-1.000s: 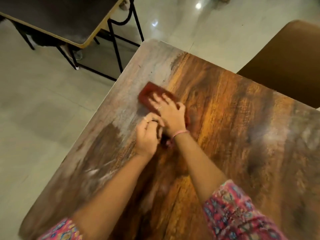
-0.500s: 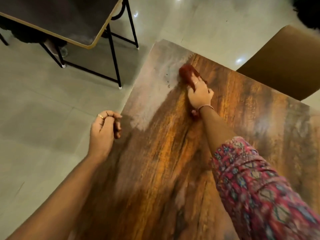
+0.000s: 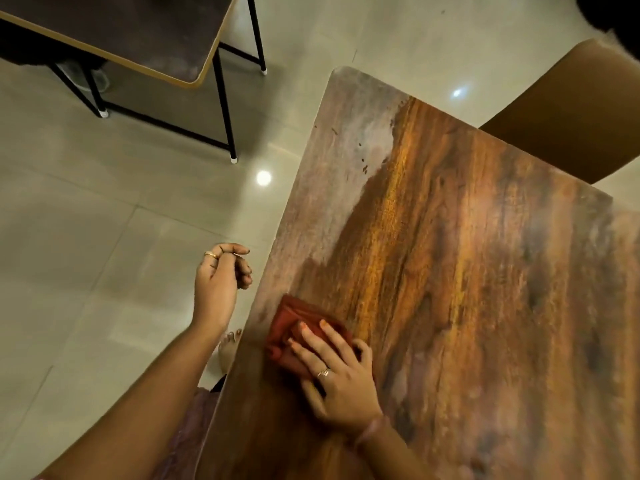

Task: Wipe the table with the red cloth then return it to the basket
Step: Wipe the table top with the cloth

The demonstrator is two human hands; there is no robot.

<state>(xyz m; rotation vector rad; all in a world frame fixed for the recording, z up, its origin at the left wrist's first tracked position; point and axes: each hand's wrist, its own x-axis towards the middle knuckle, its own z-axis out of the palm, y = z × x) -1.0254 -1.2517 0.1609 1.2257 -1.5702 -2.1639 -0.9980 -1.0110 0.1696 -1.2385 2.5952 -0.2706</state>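
Pale glossy tiled floor (image 3: 104, 271) w/ bright light reflections. Second table (image 3: 145, 32) top left: dark top, light edge trim, black metal legs w/ white feet. Brown chair back (image 3: 568, 112) top right, just past far edge. Bare foot (image 3: 229, 348) on tiles, lower centre.

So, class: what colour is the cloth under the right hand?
Red, seen in the head view: the cloth under the right hand.

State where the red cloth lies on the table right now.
In the head view, the red cloth lies near the table's left edge, under the right hand.
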